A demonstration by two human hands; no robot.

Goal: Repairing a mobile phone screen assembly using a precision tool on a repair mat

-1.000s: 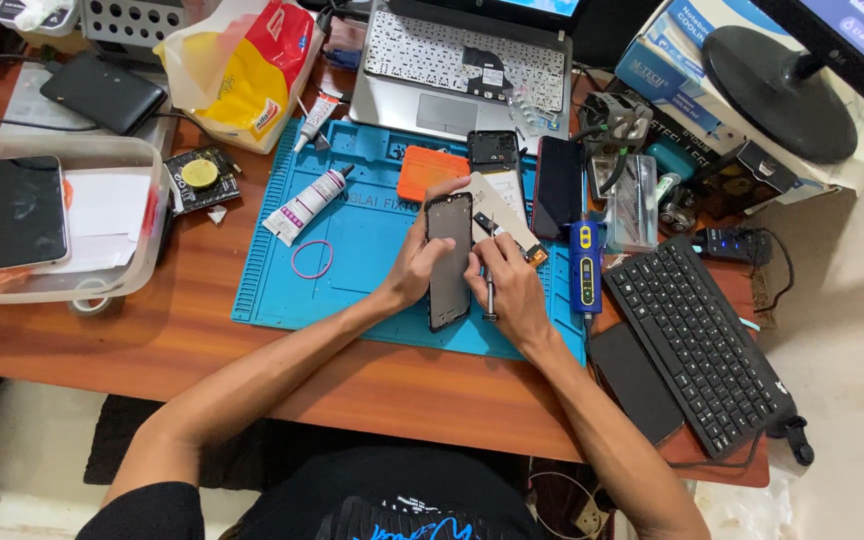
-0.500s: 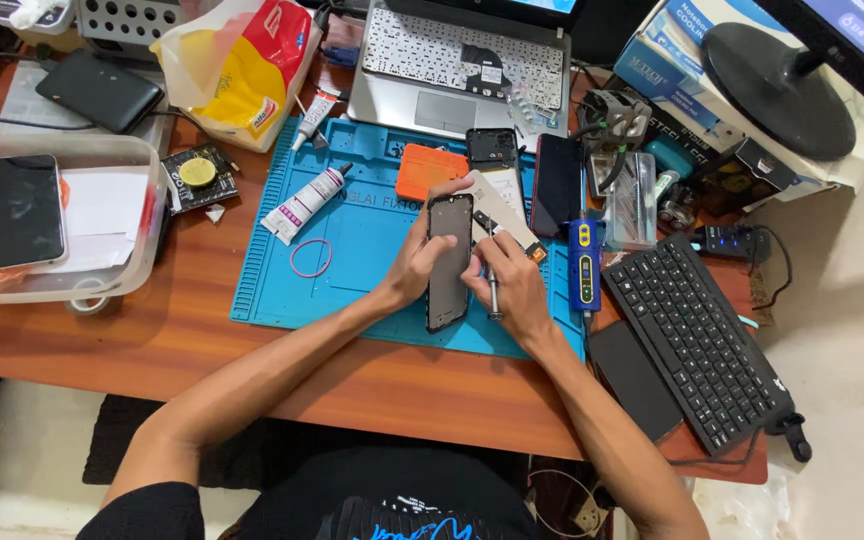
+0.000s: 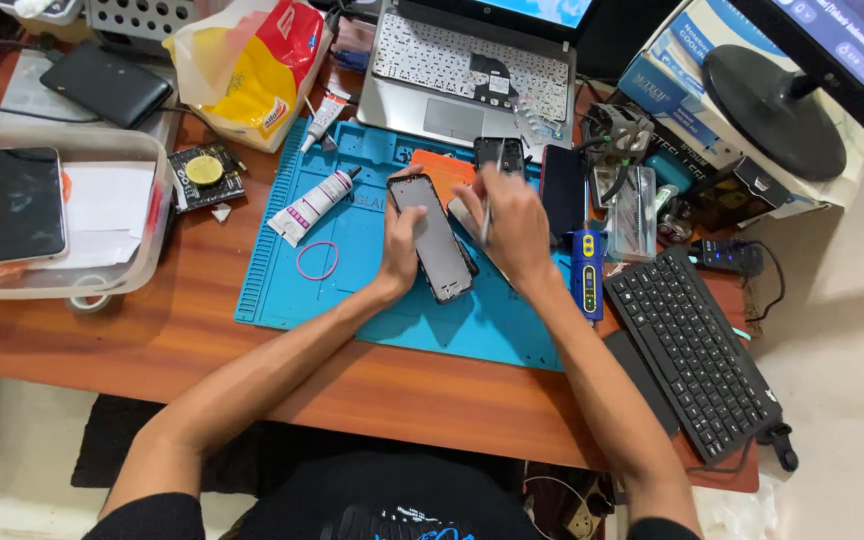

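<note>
A cluttered wooden desk [image 3: 152, 330] is being viewed from above, with a blue work mat [image 3: 352, 290] laid across its middle. A dark phone [image 3: 432, 238] is being held over the mat, its long axis running away from the person and leaning slightly to the left at the far end. The phone is being gripped along its left edge by the left hand [image 3: 399, 250], the thumb and fingers pressed around that side. A thin metal tool [image 3: 487, 215] is being pinched in the right hand [image 3: 512, 232], fingers closed together, just to the right of the phone's upper half, with the tool pointed down and toward the phone. The right hand is lying nearer the phone's far end; the left is nearer its middle. Whether the tool tip is touching the phone cannot be told.

On the mat to the left, a white glue tube [image 3: 312, 205] and a pink rubber band [image 3: 317, 260] are lying well apart from the hands. A black keyboard [image 3: 692, 350] is sitting at the right, and a laptop [image 3: 462, 70] beyond the mat.
</note>
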